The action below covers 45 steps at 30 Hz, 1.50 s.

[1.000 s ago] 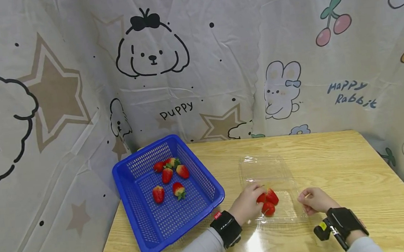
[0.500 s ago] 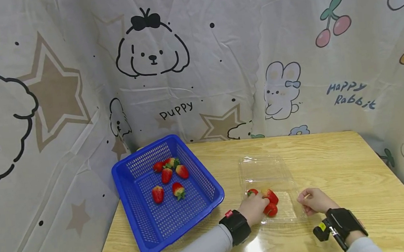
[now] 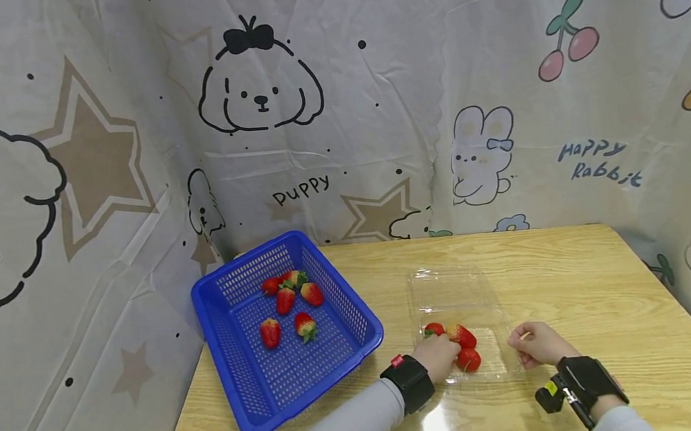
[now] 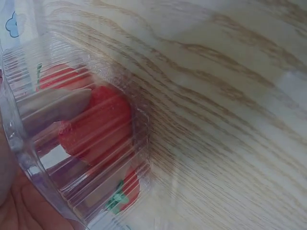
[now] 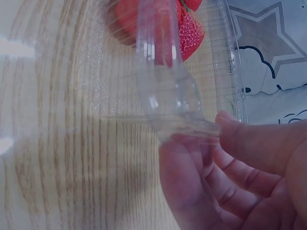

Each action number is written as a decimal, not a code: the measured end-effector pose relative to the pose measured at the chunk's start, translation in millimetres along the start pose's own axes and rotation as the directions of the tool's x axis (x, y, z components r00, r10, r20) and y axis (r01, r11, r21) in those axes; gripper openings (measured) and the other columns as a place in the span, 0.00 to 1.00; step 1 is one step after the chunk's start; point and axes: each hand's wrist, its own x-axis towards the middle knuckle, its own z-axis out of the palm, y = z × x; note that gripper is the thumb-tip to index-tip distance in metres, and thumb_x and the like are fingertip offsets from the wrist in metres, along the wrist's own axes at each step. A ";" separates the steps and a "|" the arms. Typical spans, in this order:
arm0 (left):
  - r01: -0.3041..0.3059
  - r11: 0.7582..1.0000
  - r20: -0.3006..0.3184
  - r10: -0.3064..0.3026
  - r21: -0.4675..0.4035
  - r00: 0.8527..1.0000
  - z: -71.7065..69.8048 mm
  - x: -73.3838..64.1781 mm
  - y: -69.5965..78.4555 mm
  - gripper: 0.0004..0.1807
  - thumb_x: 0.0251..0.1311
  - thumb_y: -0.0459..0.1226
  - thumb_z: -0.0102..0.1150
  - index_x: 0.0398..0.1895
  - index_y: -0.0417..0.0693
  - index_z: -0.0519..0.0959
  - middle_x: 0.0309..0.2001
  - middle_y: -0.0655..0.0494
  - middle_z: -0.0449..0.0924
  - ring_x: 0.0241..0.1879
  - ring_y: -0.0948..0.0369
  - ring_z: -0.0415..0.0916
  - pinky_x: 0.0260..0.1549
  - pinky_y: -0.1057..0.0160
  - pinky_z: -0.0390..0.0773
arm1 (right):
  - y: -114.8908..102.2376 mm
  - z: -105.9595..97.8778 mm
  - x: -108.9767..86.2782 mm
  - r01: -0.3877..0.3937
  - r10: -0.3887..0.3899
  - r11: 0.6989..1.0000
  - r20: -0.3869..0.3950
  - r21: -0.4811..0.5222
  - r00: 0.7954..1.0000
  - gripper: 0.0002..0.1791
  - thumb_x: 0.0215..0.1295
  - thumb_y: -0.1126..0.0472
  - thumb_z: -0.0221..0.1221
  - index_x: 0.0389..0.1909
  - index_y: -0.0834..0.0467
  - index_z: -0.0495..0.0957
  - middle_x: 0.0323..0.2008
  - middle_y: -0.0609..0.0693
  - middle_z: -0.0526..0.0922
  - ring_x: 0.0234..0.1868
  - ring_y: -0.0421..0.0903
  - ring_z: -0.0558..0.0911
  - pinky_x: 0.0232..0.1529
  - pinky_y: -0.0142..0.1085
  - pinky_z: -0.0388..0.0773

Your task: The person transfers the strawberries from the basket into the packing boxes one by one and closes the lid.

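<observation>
A clear plastic clamshell container [image 3: 492, 346] lies on the table with its lid [image 3: 449, 288] folded back. My left hand [image 3: 437, 358] reaches over its left side, a straight finger [image 4: 57, 108] touching the strawberries. Inside, one strawberry [image 3: 434, 329] with green leaves lies behind the hand, another [image 3: 462, 336] is beyond the fingertips, and a third [image 3: 468, 360] sits near the front. Through the ribbed wall, the left wrist view shows red fruit [image 4: 103, 124] around that finger. With thumb and index finger, my right hand [image 3: 538, 344] pinches the container's right rim [image 5: 194, 127].
A blue plastic basket [image 3: 363, 332] stands at the left of the wooden table [image 3: 576, 278], holding several strawberries [image 3: 271, 333]. Behind the table hangs a printed curtain [image 3: 337, 108]; its left part [image 3: 146, 312] runs close beside the basket.
My left hand has moved right and slightly down, leaving the leafy strawberry behind it. The front strawberry has shifted right. My right hand stays at the container's rim.
</observation>
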 end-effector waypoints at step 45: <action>0.092 0.990 -0.379 -0.125 -0.102 0.917 -107.3 -70.7 -138.7 0.36 0.51 0.37 0.63 0.65 0.49 0.62 0.66 0.43 0.54 0.66 0.46 0.51 0.60 0.38 0.51 | -1.6 -0.6 -1.1 0.004 -0.004 1.000 0.018 -0.009 1.000 0.09 0.64 0.67 0.52 0.36 0.71 0.68 0.17 0.51 0.72 0.19 0.43 0.75 0.23 0.39 0.78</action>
